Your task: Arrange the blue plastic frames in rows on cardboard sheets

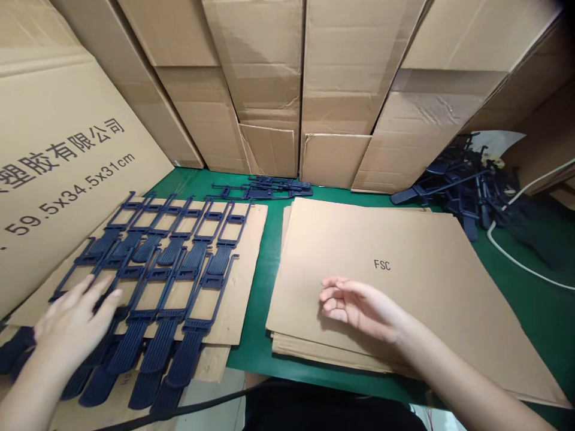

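My left hand (76, 320) lies palm down over the left end of the nearer row of dark blue plastic frames (206, 299), its fingers spread. Each frame has a ribbed paddle-shaped end, and the frames lie side by side in two overlapping rows on a cardboard sheet (251, 251). Whether the fingertips press on a frame is hard to see. Over a stack of flat cardboard sheets (426, 287) printed "FSC", my right hand (354, 305) is turned on its side with loosely curled fingers and nothing in it.
More blue frames (269, 188) lie at the back of the green table (251, 353). A tangled heap of blue parts (467, 179) sits at the back right beside a white cable (516, 257). Tall cardboard boxes (336, 72) wall the back; a printed carton (58, 161) leans at left.
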Available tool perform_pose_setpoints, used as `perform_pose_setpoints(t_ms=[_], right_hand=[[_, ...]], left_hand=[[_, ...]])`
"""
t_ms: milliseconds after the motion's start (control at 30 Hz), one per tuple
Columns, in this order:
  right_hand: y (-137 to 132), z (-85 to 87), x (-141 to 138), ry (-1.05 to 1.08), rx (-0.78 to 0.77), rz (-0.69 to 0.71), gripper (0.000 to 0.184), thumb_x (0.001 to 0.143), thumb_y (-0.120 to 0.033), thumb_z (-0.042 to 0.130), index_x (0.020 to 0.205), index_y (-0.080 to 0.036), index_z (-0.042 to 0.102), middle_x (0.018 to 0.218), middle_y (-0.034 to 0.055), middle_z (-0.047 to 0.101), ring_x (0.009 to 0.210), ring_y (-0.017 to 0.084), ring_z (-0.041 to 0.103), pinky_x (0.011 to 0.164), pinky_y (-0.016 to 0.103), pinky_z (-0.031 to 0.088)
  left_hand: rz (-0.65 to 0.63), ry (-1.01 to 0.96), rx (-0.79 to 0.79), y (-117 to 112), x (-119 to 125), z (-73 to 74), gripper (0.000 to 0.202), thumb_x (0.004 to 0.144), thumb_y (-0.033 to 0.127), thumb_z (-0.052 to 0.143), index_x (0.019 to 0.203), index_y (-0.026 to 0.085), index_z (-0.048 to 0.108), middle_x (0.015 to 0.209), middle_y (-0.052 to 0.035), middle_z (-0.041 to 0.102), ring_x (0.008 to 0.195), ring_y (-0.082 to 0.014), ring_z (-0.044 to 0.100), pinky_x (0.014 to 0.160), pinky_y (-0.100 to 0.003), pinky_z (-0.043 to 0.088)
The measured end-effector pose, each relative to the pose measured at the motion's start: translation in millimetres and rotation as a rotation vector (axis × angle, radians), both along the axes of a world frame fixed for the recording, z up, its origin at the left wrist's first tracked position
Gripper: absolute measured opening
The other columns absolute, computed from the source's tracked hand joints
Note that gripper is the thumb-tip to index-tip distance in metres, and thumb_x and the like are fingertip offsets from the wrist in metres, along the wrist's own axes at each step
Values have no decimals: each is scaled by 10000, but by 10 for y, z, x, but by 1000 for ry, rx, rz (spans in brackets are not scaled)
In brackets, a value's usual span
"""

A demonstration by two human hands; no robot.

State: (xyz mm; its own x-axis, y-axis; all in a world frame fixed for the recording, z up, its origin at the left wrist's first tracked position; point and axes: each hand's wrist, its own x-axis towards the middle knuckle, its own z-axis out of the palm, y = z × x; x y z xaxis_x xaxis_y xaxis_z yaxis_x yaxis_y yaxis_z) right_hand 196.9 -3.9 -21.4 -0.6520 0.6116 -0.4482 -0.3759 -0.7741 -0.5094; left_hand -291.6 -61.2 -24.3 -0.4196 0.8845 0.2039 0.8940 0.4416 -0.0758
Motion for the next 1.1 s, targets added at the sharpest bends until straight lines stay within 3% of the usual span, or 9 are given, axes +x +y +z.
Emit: perform_pose_setpoints(t_ms=[100, 233, 500, 700, 967, 1100], right_hand=[[-88, -87, 200, 25, -41, -92, 148, 804, -205, 523, 929, -130, 547, 831, 58, 603, 699, 111, 585, 729, 265, 477], [-171, -210, 316, 99, -81, -194, 149, 784, -222, 540, 916, -154, 553, 780, 30, 592, 607, 96, 546, 619, 257, 488], [-281, -317, 403, 192, -106, -289, 151, 790, -234, 533, 921, -162, 553, 757, 9, 586, 580, 92, 540, 569, 239, 496], [-275, -333, 443, 225, -118, -319, 148, 782, -230, 534, 914, -163, 542, 748, 2, 594, 565, 88, 545, 566, 244, 505], [-273, -321, 407, 215, -133, -326, 142, 761, -231, 546, 887, -167, 540, 727, -7, 593, 536, 82, 531, 559, 244, 487], [-275, -328, 406, 212, -129, -331, 132, 774, -229, 532, 887, -162, 544, 733, -1, 594, 534, 84, 530, 561, 249, 486]], left_hand=[[11, -65, -110, 38, 256, -12, 699, 887, 519, 73, 1310, 46, 365, 1403, -136, 303, 1295, -269, 242, 1033, -479, 188], [-6, -147, -132, 175, 471, 17, 690, 896, 507, 47, 1351, 40, 273, 1426, -142, 243, 1318, -265, 178, 1034, -511, 141], [-23, -204, -226, 334, 545, -36, 677, 888, 541, 38, 1383, 119, 229, 1464, -132, 117, 1335, -289, 76, 1026, -537, 102], [-43, -202, -246, 361, 615, 36, 673, 889, 544, 44, 1390, 124, 204, 1466, -149, 80, 1334, -303, 50, 1022, -537, 116], [-72, -196, -232, 401, 655, 64, 637, 897, 543, 108, 1374, 142, 242, 1460, -139, 115, 1332, -292, 73, 1005, -571, 124], [-76, -163, -188, 392, 737, 156, 654, 899, 500, 12, 1398, 92, 122, 1455, -166, 117, 1326, -314, 87, 996, -573, 167]])
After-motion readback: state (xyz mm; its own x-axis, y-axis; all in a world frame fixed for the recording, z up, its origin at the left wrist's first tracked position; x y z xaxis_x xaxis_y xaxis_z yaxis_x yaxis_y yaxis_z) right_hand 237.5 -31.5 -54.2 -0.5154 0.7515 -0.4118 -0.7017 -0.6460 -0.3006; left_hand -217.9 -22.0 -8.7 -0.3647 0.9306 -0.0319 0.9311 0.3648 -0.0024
